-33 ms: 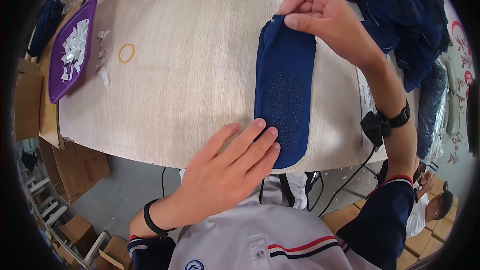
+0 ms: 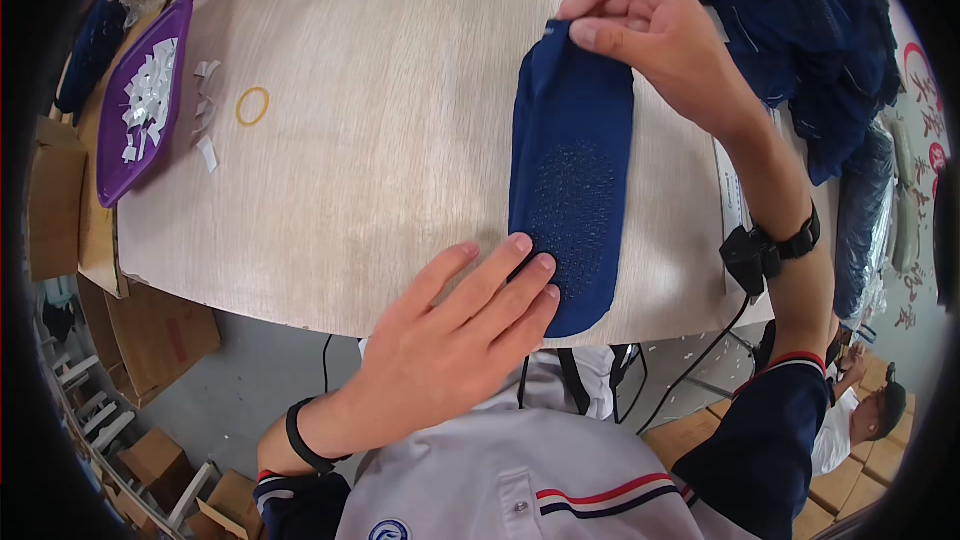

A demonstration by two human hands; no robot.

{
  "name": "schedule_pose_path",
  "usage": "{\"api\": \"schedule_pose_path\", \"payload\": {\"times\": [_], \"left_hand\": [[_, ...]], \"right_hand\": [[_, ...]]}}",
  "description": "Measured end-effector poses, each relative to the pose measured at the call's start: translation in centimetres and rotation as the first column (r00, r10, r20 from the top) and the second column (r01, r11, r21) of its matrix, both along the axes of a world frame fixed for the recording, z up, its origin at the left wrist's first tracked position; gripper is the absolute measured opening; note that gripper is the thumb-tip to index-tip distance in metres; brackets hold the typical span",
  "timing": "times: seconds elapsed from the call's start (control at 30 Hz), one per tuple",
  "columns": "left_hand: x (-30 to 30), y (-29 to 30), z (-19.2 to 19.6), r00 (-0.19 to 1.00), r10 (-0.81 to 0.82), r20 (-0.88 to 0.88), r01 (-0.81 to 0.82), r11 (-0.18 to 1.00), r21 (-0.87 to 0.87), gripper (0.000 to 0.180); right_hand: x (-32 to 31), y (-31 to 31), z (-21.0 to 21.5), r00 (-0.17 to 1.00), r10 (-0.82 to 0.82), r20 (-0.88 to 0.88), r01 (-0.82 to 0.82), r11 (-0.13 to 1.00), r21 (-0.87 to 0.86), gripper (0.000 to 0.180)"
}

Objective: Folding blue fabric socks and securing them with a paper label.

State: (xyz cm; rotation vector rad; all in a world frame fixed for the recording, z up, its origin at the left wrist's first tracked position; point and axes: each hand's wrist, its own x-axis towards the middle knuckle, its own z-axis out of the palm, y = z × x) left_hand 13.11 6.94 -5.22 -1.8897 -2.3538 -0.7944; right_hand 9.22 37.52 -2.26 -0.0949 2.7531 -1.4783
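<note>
left hand (image 2: 455, 325) lies flat, fingers spread, pinning the blue sock (image 2: 570, 170) at its toe end — right hand (image 2: 655, 35) pinches the cuff. pull too hard and the sock may slide off the table (image 2: 380, 140) edge.

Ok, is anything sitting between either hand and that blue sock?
Nothing visible. The left hand presses flat on the near end of the blue sock, and the right hand pinches its far end directly.

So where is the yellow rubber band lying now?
In the head view, the yellow rubber band lies flat on the wooden table, on the person's left, beside the small white paper pieces and the purple tray, far from both hands.
</note>
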Motion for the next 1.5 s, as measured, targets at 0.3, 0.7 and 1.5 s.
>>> {"api": "schedule_pose_path", "payload": {"times": [0.3,0.7,1.5], "left_hand": [[-0.7,0.0,-0.1,0.997,-0.016,0.078,0.016,1.000,0.000,0.046],[-3.1,2.0,1.6,0.971,-0.168,0.167,0.163,0.986,0.047,0.044],[-5.0,0.5,0.1,0.966,-0.220,0.133,0.240,0.958,-0.160,0.046]], "right_hand": [[0.1,-1.0,-1.3,0.979,-0.142,-0.147,0.182,0.935,0.304,0.015],[-0.6,-1.4,3.4,0.941,-0.054,0.335,-0.070,0.934,0.349,0.024],[11.0,-9.8,1.8,0.719,0.343,-0.604,0.049,0.843,0.536,0.024]]}}
